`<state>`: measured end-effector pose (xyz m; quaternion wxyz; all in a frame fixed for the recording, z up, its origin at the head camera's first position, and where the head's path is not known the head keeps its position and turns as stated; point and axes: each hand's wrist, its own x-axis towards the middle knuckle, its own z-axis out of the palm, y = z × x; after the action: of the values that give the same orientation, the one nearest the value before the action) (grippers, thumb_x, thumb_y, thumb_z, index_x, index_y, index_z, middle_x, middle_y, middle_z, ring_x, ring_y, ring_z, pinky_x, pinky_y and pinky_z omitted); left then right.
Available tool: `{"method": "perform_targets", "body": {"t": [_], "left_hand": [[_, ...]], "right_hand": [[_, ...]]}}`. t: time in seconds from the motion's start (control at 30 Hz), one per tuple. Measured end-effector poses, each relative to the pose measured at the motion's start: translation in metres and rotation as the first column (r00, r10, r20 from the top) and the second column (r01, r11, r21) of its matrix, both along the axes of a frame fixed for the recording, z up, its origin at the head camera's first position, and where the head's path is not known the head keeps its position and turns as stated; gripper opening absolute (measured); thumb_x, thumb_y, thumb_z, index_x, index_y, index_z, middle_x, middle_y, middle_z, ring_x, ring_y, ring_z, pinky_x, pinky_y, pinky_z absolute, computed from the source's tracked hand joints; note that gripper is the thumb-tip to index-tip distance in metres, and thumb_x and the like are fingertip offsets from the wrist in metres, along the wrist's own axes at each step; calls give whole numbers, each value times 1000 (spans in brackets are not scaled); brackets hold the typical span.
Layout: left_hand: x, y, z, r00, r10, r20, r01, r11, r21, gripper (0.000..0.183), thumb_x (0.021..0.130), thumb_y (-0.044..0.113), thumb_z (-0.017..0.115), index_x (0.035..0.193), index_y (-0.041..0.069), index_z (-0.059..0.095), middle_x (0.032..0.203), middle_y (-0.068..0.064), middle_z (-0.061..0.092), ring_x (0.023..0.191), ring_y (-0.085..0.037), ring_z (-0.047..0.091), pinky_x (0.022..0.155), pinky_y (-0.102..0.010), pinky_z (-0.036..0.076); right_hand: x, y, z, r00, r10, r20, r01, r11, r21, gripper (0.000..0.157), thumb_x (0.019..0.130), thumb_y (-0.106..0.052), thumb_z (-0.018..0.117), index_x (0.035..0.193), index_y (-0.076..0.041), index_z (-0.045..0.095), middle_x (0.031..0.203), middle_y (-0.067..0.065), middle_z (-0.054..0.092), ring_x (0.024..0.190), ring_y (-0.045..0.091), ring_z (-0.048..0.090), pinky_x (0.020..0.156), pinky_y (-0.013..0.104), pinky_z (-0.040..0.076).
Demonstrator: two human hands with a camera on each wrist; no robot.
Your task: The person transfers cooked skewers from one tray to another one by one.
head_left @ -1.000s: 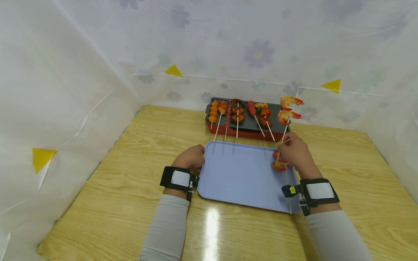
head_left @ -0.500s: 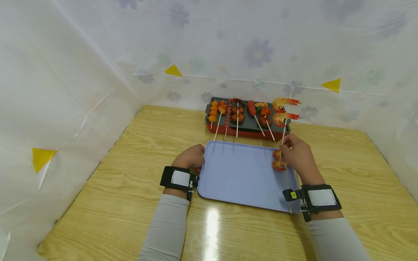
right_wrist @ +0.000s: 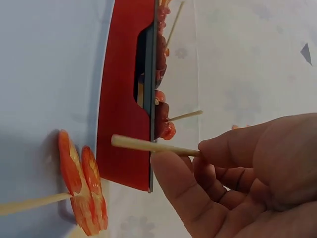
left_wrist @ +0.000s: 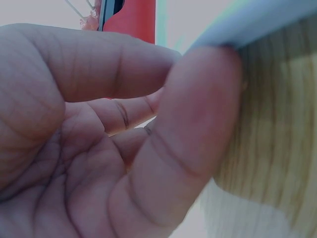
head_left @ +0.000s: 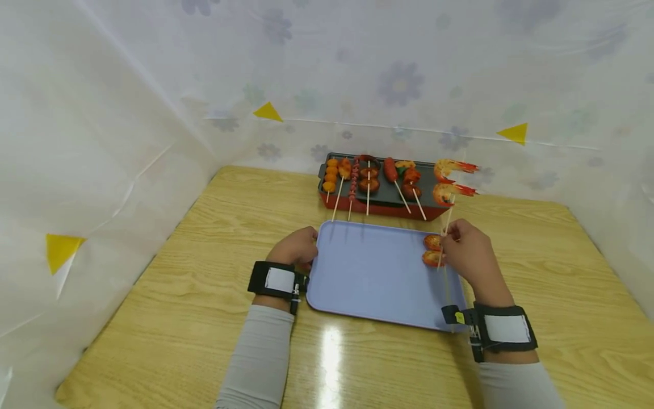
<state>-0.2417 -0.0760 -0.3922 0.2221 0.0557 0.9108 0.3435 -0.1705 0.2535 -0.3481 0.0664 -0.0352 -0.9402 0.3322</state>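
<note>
My right hand (head_left: 472, 253) pinches the bare stick of a shrimp skewer (head_left: 452, 194) between thumb and fingers; two shrimp sit upright on its upper part. In the right wrist view the stick's end (right_wrist: 133, 142) sticks out past the thumb. Below that hand, a second shrimp skewer (head_left: 432, 259) lies along the right side of a pale blue tray (head_left: 378, 278), its stick toward the near edge. At the tray's left edge, my left hand (head_left: 295, 247) grips the rim; its thumb (left_wrist: 203, 104) presses against the tray (left_wrist: 257, 25) in the left wrist view.
Behind the tray stands a red and black toy grill (head_left: 390, 211). Several skewers lie across it, among them yellow balls (head_left: 332, 170) and a sausage (head_left: 390, 169). A patterned curtain (head_left: 398, 85) hangs behind the wooden table (head_left: 204, 272).
My right hand has come lower and nearer to me with the held shrimp skewer, whose shrimp now sit lower over the grill's right end. The left hand stays at the tray's edge.
</note>
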Motion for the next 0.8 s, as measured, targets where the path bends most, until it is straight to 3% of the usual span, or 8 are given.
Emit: {"method": "perform_targets", "body": {"t": [0.13, 0.43, 0.8], "left_hand": [[1, -2, 1, 1000, 6, 4, -6, 1000, 16, 45, 89, -6, 48, 134, -3, 50, 102, -15, 60, 53, -17, 56, 47, -25, 47], [0, -2, 2, 1000, 7, 4, -7, 1000, 12, 46, 89, -6, 49, 135, -3, 50, 106, -15, 60, 55, -17, 57, 49, -26, 49], [-1, 0, -1, 1000, -4, -6, 4, 1000, 6, 45, 88, -7, 49, 133, -3, 51, 95, -14, 61, 54, -17, 56, 48, -25, 48]], "right_hand": [[5, 0, 0, 1000, -5, 8, 5, 1000, -15, 22, 97, -9, 47, 112, 7, 49, 91, 17, 56, 66, 23, 63, 52, 32, 47], [16, 2, -7, 991, 36, 126, -29, 998, -59, 38, 98, -7, 47, 128, 15, 39, 97, 21, 55, 71, 25, 69, 56, 34, 57], [31, 3, -13, 969, 86, 232, -94, 995, 22, 47, 96, -2, 49, 134, 19, 32, 90, 20, 56, 66, 20, 66, 53, 35, 52]]}}
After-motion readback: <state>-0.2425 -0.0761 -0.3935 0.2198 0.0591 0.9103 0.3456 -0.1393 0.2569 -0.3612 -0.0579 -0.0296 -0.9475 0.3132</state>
